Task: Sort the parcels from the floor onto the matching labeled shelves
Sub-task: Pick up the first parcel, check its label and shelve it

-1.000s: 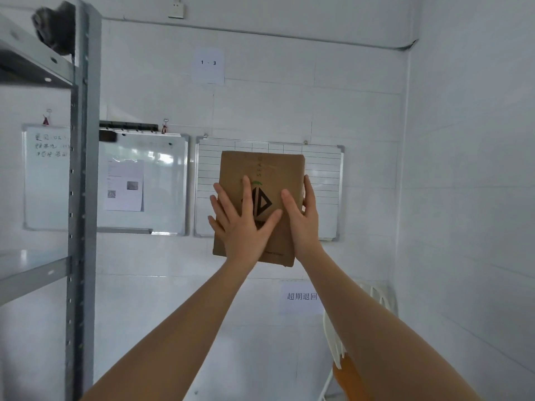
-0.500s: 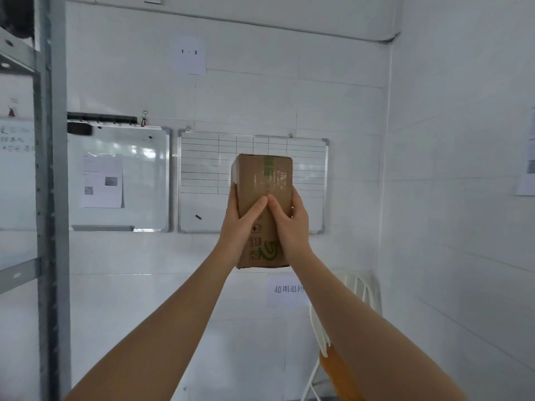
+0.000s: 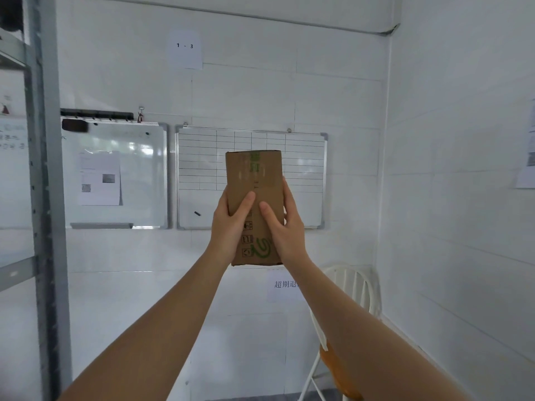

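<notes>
Since half a second ago little has changed: the tall brown cardboard parcel with green printing (image 3: 254, 204) stays upright at the centre of the frame, narrow face toward the camera, where a full second ago its broad face was showing under flat palms. Both thumbs now lie a touch closer together on the near face. The left hand (image 3: 228, 227) wraps the parcel's left edge, thumb slanting up across the cardboard, and the right hand (image 3: 285, 227) mirrors it on the right edge; each grip is closed around the lower half of the parcel, holding it in the air at arm's length.

Behind it, the gridded whiteboard (image 3: 202, 169) hangs on the white tiled wall, with a plain whiteboard carrying a taped sheet (image 3: 115, 175) to its left and a paper label reading "1 - 3" (image 3: 184, 49) above. The grey metal shelf upright (image 3: 47, 198) runs down the left edge. A white slatted chair with an orange seat (image 3: 356, 287) stands at the lower right.
</notes>
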### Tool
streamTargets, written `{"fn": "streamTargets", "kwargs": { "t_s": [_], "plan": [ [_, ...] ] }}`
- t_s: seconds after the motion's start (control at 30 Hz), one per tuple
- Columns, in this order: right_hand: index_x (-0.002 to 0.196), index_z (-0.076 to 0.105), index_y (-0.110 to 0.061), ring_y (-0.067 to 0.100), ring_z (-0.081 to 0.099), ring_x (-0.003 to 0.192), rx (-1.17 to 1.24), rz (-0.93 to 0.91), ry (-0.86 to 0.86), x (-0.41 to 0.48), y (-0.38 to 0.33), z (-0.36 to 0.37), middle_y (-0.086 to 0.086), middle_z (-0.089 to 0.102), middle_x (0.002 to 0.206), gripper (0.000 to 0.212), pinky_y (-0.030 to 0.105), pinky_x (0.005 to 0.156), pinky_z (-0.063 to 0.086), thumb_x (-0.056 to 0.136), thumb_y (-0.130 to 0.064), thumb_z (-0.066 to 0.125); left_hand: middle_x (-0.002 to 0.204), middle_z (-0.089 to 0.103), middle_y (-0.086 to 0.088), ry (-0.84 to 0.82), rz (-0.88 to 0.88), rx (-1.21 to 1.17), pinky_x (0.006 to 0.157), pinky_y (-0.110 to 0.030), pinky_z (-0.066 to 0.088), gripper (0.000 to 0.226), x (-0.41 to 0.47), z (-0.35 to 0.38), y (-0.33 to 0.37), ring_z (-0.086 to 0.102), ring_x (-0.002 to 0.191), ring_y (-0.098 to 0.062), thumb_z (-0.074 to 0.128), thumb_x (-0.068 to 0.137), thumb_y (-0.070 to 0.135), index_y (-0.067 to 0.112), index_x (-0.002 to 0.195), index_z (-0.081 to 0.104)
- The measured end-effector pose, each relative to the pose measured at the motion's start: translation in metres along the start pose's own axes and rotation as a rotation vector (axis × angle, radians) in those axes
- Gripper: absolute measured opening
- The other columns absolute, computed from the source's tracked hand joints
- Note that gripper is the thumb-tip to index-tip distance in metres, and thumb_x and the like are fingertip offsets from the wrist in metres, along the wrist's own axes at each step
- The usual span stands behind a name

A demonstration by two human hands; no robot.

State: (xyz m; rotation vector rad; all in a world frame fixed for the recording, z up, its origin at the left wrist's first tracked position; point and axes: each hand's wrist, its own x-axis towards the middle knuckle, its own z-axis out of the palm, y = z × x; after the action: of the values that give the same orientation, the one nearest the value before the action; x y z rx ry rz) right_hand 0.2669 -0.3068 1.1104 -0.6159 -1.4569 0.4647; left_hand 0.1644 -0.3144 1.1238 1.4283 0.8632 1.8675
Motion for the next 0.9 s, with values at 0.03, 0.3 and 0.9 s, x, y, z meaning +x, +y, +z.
{"fn": "streamTargets", "kwargs": {
  "t_s": [0.03, 0.3, 0.9],
  "plan": [
    [0.137, 0.029, -0.048, 0.012, 0.055, 0.118, 0.008, 0.008, 0.011, 0.000, 0.001, 0.000, -0.009, 0.049, 0.138, 0.058, 0.041, 0.096, 0.050, 0.088, -0.038, 0.058, 0.105, 0.060, 0.010, 0.006, 0.015, 0.017, 0.069, -0.021, 0.050, 0.050, -0.001, 0.000, 0.000, 0.061, 0.091, -0.007, 0.062, 0.083, 0.038, 0.028, 0.129, 0.045],
    [0.136, 0.042, -0.036, 0.004, 0.053, 0.117, 0.148, 0.043, 0.008, -0.005, -0.001, -0.003, -0.009, 0.046, 0.143, 0.040, 0.029, 0.096, 0.049, 0.096, -0.035, 0.044, 0.099, 0.065, 0.011, -0.005, -0.003, -0.044, 0.065, -0.021, 0.052, 0.026, -0.005, -0.009, -0.001, 0.064, 0.088, -0.009, 0.065, 0.083, 0.031, 0.032, 0.106, 0.054],
    [0.139, 0.036, -0.016, 0.015, 0.059, 0.101, 0.107, 0.503, 0.095, 0.002, 0.036, -0.038, 0.005, 0.055, 0.130, 0.075, 0.024, 0.071, 0.052, 0.078, -0.047, 0.067, 0.128, 0.051, 0.011, -0.048, 0.056, -0.019, 0.078, -0.022, 0.053, 0.060, -0.008, -0.009, -0.021, 0.055, 0.111, -0.008, 0.054, 0.090, 0.030, 0.038, 0.142, 0.024]
  ]
}}
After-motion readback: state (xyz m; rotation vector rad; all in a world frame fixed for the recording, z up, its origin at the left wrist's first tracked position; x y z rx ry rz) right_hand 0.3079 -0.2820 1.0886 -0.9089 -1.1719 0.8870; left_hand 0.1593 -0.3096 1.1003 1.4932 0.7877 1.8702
